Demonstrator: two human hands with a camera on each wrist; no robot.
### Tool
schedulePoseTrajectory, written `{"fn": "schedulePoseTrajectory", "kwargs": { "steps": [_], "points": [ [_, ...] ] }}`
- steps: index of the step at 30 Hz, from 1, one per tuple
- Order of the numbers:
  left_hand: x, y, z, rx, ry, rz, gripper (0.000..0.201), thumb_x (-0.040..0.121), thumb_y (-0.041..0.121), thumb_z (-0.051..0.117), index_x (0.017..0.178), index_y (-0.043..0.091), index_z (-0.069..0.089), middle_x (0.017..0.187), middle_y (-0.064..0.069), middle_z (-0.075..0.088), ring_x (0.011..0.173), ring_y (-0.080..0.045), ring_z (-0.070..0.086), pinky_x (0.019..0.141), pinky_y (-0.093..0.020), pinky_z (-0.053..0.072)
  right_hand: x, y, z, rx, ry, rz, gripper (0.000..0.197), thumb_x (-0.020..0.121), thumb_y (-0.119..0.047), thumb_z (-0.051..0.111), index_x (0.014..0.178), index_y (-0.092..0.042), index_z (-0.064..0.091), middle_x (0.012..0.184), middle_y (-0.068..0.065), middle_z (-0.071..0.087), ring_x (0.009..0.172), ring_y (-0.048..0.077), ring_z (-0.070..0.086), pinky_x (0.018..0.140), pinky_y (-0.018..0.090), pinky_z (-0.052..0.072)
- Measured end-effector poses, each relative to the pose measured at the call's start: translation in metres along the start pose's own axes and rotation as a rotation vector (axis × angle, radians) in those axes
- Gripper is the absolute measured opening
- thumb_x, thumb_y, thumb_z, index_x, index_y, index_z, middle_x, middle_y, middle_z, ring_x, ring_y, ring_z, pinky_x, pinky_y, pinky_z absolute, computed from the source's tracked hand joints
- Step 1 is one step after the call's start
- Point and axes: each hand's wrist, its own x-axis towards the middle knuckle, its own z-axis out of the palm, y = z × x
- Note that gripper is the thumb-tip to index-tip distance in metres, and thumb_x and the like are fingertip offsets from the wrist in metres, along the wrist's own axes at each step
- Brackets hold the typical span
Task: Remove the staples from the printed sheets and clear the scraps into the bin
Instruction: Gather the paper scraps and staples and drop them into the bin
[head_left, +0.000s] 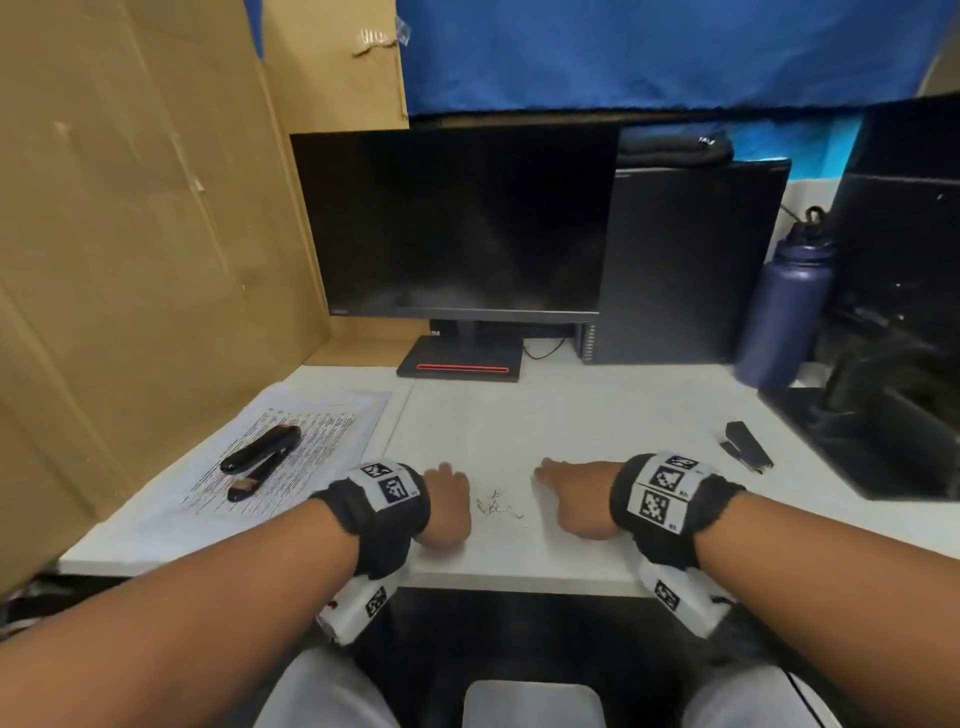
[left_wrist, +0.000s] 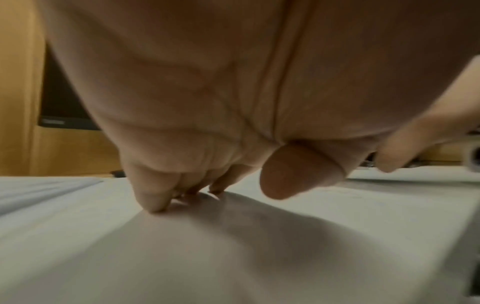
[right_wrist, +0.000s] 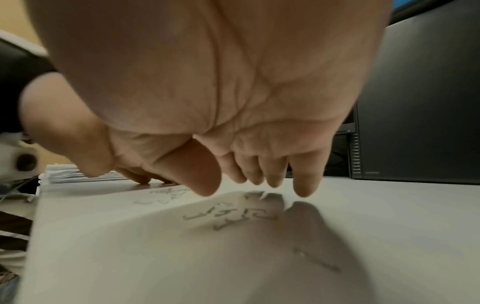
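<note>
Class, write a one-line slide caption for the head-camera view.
Both hands, left hand and right hand, rest on the white desk flanking a small pile of pulled staples.

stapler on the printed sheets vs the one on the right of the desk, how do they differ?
The left stapler lies on the printed sheets; the right stapler lies on the bare desk. The left one looks longer and rounded, with its jaws spread apart; the right one looks smaller and boxier, and only slightly open. Both are dark, and neither hand touches them: the left hand and right hand flank the loose staples.
</note>
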Motion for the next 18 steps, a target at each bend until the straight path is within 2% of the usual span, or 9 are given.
{"fn": "schedulePoseTrajectory", "kwargs": {
  "steps": [2,4,7,9,10,11,14,16,18],
  "points": [
    [-0.006,0.012,0.002,-0.051,0.030,0.128,0.050,0.098,0.009,0.050,0.146,0.000,0.038,0.150,-0.018,0.038,0.136,-0.034,0.044,0.109,-0.040,0.040,0.002,-0.005,-0.001,0.009,-0.038,-0.016,0.066,0.097,-0.013,0.037,0.159,-0.017,0.012,0.168,0.000,0.001,0.149,0.024,0.026,0.120,0.040,0.025],
    [-0.016,0.015,-0.001,-0.041,-0.019,0.233,0.049,0.097,0.006,0.048,0.145,0.003,0.037,0.141,-0.014,0.047,0.124,-0.032,0.053,0.106,-0.042,0.047,-0.004,-0.004,0.004,0.039,-0.049,-0.058,0.067,0.096,-0.015,0.038,0.159,-0.021,0.014,0.167,-0.004,0.002,0.150,0.021,0.023,0.121,0.038,0.023],
    [-0.026,0.000,-0.008,-0.085,-0.055,0.316,0.035,0.095,0.009,0.045,0.129,0.013,0.044,0.109,-0.004,0.061,0.090,-0.022,0.061,0.088,-0.038,0.055,-0.022,0.006,0.015,0.109,-0.056,-0.113,0.066,0.098,-0.018,0.040,0.158,-0.031,0.015,0.166,-0.015,0.003,0.151,0.015,0.017,0.122,0.031,0.016],
    [-0.023,-0.014,-0.014,-0.163,-0.051,0.300,0.021,0.093,0.005,0.041,0.109,0.019,0.044,0.095,-0.002,0.058,0.075,-0.018,0.053,0.070,-0.033,0.049,-0.032,0.010,0.017,0.096,-0.014,-0.144,0.065,0.101,-0.025,0.040,0.158,-0.034,0.011,0.165,-0.016,0.001,0.152,0.012,0.012,0.122,0.029,0.012],
    [-0.021,-0.017,-0.019,-0.191,-0.043,0.298,0.022,0.093,0.003,0.039,0.107,0.019,0.045,0.099,-0.003,0.059,0.076,-0.019,0.052,0.068,-0.031,0.045,-0.033,0.009,0.016,0.082,0.017,-0.161,0.066,0.101,-0.027,0.040,0.158,-0.035,0.009,0.166,-0.016,0.000,0.153,0.010,0.009,0.122,0.029,0.010],
    [-0.018,-0.019,-0.022,-0.189,-0.045,0.290,0.026,0.093,0.002,0.039,0.112,0.018,0.046,0.110,-0.005,0.061,0.083,-0.021,0.056,0.072,-0.029,0.045,-0.032,0.007,0.015,0.070,0.044,-0.181,0.067,0.101,-0.028,0.041,0.158,-0.036,0.008,0.166,-0.016,-0.001,0.153,0.009,0.007,0.122,0.029,0.009],
    [-0.012,-0.005,-0.026,-0.048,-0.066,0.289,0.052,0.095,0.001,0.042,0.146,0.010,0.036,0.138,-0.008,0.054,0.111,-0.026,0.060,0.093,-0.035,0.051,-0.023,-0.011,0.017,0.041,0.070,-0.247,0.070,0.099,-0.025,0.042,0.158,-0.036,0.006,0.166,-0.012,0.001,0.153,0.010,0.007,0.121,0.031,0.008],
    [-0.015,0.007,-0.020,0.109,-0.110,0.322,0.066,0.097,0.003,0.046,0.157,0.010,0.020,0.159,-0.008,0.033,0.136,-0.028,0.048,0.109,-0.042,0.044,-0.018,-0.020,0.024,0.004,0.059,-0.274,0.069,0.100,-0.022,0.040,0.158,-0.032,0.005,0.167,-0.002,0.008,0.152,0.016,0.015,0.122,0.034,0.011],
    [-0.024,0.007,-0.014,0.233,-0.136,0.371,0.074,0.098,0.006,0.048,0.161,0.008,0.010,0.169,-0.007,0.007,0.149,-0.026,0.032,0.116,-0.044,0.036,-0.019,-0.015,0.032,-0.056,0.027,-0.272,0.068,0.102,-0.022,0.039,0.159,-0.029,0.003,0.167,-0.001,0.007,0.152,0.017,0.015,0.124,0.035,0.011]
  ]
}}
